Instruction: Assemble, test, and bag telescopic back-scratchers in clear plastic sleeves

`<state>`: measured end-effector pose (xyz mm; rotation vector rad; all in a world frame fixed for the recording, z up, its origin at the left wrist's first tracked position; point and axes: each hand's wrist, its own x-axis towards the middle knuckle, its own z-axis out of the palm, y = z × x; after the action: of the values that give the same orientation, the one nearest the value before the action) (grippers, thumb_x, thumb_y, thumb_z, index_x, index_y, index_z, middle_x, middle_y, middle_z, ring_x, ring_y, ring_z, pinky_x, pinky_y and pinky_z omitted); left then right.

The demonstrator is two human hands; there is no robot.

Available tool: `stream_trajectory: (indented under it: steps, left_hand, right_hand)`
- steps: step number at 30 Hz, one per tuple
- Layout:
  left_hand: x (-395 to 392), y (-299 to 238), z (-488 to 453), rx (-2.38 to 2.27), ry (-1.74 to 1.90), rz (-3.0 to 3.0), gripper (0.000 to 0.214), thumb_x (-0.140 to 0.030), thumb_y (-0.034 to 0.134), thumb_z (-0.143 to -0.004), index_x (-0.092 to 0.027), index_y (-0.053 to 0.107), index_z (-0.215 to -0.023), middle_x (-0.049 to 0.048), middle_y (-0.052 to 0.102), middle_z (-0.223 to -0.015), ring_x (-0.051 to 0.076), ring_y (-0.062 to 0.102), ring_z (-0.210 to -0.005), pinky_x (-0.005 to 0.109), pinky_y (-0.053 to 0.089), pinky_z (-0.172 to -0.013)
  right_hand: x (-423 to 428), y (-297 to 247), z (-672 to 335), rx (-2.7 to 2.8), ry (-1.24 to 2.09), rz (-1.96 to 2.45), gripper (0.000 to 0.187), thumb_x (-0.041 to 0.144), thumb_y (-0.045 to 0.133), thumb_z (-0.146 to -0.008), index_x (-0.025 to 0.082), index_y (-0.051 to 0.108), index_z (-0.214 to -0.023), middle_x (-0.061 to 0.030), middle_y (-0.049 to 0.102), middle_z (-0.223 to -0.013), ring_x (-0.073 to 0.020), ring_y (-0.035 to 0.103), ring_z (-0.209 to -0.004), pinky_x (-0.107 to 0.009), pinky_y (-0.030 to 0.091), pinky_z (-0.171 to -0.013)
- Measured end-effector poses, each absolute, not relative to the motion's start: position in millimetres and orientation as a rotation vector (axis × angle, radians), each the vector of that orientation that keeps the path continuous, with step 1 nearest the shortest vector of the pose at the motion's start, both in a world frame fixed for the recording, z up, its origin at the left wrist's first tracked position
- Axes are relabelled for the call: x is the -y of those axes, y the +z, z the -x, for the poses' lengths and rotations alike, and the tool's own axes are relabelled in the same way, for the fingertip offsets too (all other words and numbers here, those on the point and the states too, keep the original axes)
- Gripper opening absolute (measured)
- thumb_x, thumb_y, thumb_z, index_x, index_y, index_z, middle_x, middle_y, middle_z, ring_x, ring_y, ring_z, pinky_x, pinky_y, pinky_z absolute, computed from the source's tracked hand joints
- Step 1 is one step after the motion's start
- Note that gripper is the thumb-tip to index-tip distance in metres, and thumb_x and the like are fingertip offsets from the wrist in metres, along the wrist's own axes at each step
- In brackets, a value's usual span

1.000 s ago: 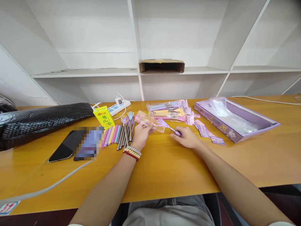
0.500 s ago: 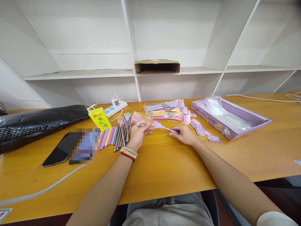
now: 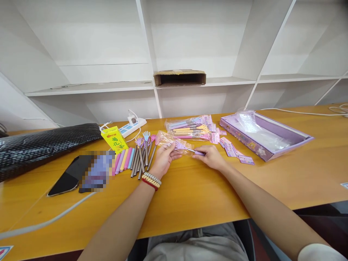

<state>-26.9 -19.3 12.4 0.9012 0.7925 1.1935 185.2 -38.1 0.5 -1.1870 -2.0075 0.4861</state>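
Observation:
My left hand (image 3: 166, 158) pinches a clear plastic bag (image 3: 166, 139) above the table. The purple claw-shaped head of a back scratcher (image 3: 179, 145) lies inside the bag's mouth. Fingers of my right hand (image 3: 210, 156) are closed round the scratcher's purple handle, which sticks out to the right. Left of my left hand lie several metal rods with coloured claw heads (image 3: 146, 136), beside a row of coloured handle tubes (image 3: 125, 159). Behind my hands, several bagged back scratchers (image 3: 187, 128) are stacked. Printed cards (image 3: 229, 148) lie to the right of them.
A purple open box (image 3: 268, 139) with plastic bags stands at right. At left are a yellow drink carton (image 3: 114, 139), a power strip (image 3: 133, 126), a phone (image 3: 67, 175) and a black wrapped roll (image 3: 49, 146). A cardboard box (image 3: 179, 72) sits on the shelf behind.
The scratcher's head has gone from beside the bag's opening to inside it. My hands have come closer together, and the bag now covers the claw and part of the rod.

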Motion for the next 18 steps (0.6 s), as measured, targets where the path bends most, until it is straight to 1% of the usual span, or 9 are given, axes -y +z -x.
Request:
stream_trajectory:
  steps: [3,5,7,8,9,11,14,16,18]
  left_hand:
    - [22,10,23,-0.789,1.151,-0.954,0.031,-0.033,0.070,-0.069,-0.013,0.056,-0.088,0.0069,0.066,-0.077,0.017,0.066,-0.070,0.028,0.056,-0.063]
    - [23,8,22,-0.797,1.129,-0.993,0.033,-0.034,0.070,-0.069,-0.013,0.057,-0.091,0.0080,0.066,-0.081,0.018,0.066,-0.071,0.029,0.056,-0.063]
    - [24,6,22,-0.810,1.113,-1.011,0.036,-0.035,0.071,-0.068,-0.014,0.058,-0.094,0.0079,0.067,-0.083,0.018,0.066,-0.071,0.028,0.056,-0.061]
    - [24,6,22,-0.814,1.104,-1.018,0.036,-0.035,0.071,-0.067,-0.015,0.059,-0.095,0.0077,0.067,-0.083,0.018,0.066,-0.071,0.028,0.056,-0.061]
    - [23,5,22,-0.817,1.094,-1.030,0.036,-0.035,0.071,-0.067,-0.015,0.059,-0.095,0.0078,0.067,-0.084,0.018,0.065,-0.071,0.028,0.056,-0.060]
    - [23,4,23,-0.815,1.074,-1.065,0.036,-0.035,0.071,-0.068,-0.014,0.060,-0.095,0.0088,0.067,-0.086,0.018,0.065,-0.072,0.027,0.055,-0.059]
    - [23,5,24,-0.775,1.056,-1.104,0.035,-0.033,0.070,-0.068,-0.013,0.061,-0.094,0.0099,0.067,-0.091,0.018,0.064,-0.076,0.026,0.055,-0.059]
    - [23,6,24,-0.738,1.054,-1.077,0.033,-0.034,0.069,-0.070,-0.012,0.061,-0.093,0.0096,0.066,-0.090,0.018,0.064,-0.075,0.026,0.055,-0.059]
    - [22,7,24,-0.722,1.061,-1.034,0.032,-0.036,0.066,-0.072,-0.012,0.060,-0.093,0.0094,0.066,-0.088,0.017,0.064,-0.073,0.027,0.055,-0.059]
  right_hand:
    - [40,0,-182,1.984,0.504,1.188,0.030,0.045,0.057,-0.079,0.021,0.069,-0.092,-0.0043,0.068,-0.085,-0.0186,0.060,-0.073,-0.030,0.044,-0.071]
    - [42,0,-181,1.955,0.500,1.209,0.038,0.045,0.058,-0.078,0.020,0.065,-0.106,-0.0042,0.067,-0.083,-0.0174,0.059,-0.070,-0.029,0.044,-0.069]
    - [45,1,-180,1.948,0.505,1.241,0.061,0.046,0.062,-0.075,0.019,0.049,-0.128,-0.0037,0.065,-0.081,-0.0164,0.057,-0.066,-0.029,0.045,-0.066]
    - [46,1,-180,1.958,0.509,1.258,0.071,0.047,0.062,-0.074,0.019,0.039,-0.134,-0.0036,0.064,-0.081,-0.0163,0.057,-0.065,-0.029,0.045,-0.065]
    - [47,2,-179,1.977,0.511,1.271,0.076,0.048,0.062,-0.074,0.019,0.033,-0.138,-0.0041,0.063,-0.083,-0.0167,0.057,-0.067,-0.029,0.045,-0.064]
    - [50,5,-179,2.022,0.487,1.282,0.072,0.051,0.057,-0.077,0.019,0.033,-0.137,-0.0068,0.062,-0.093,-0.0187,0.058,-0.077,-0.031,0.044,-0.070]
    - [51,10,-180,2.122,0.442,1.277,0.055,0.051,0.045,-0.084,0.021,0.043,-0.131,-0.0090,0.060,-0.104,-0.0212,0.056,-0.089,-0.033,0.042,-0.077]
    - [51,12,-180,2.192,0.438,1.267,0.048,0.050,0.041,-0.087,0.022,0.049,-0.125,-0.0089,0.060,-0.105,-0.0219,0.056,-0.090,-0.034,0.041,-0.078]
    - [50,11,-180,2.198,0.459,1.276,0.049,0.049,0.039,-0.088,0.022,0.047,-0.128,-0.0087,0.061,-0.101,-0.0220,0.056,-0.089,-0.033,0.041,-0.077]
